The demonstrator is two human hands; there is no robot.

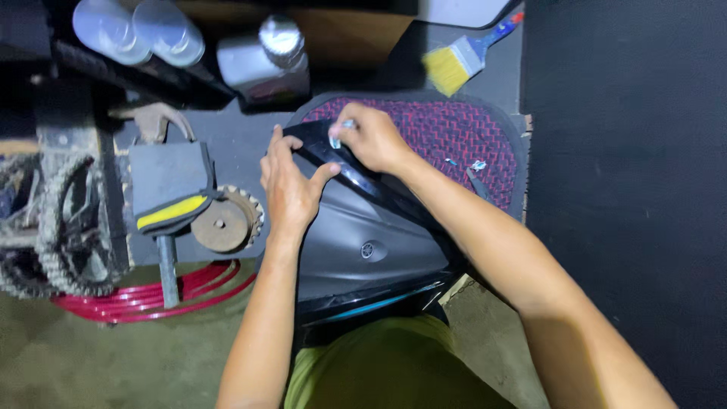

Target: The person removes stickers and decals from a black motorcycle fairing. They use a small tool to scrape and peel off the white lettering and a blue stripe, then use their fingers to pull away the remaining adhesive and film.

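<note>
A dark grey and black plastic motorcycle body panel [371,242] with a blue stripe lies across my lap, its far end over a red and black woven mat [462,136]. My left hand [289,185] grips the panel's glossy black upper edge [344,168], thumb on top. My right hand [372,138] pinches a small pale scrap [337,138] against that same edge. A few pale scraps [477,164] lie on the mat.
To the left sit a rusty sprocket [226,221], a hammer [168,220] with a yellow-striped head, red rims [151,299] and chained gears [68,227]. Cans and a bottle [269,57] stand at the top. A yellow-bristled brush [458,62] lies beyond the mat.
</note>
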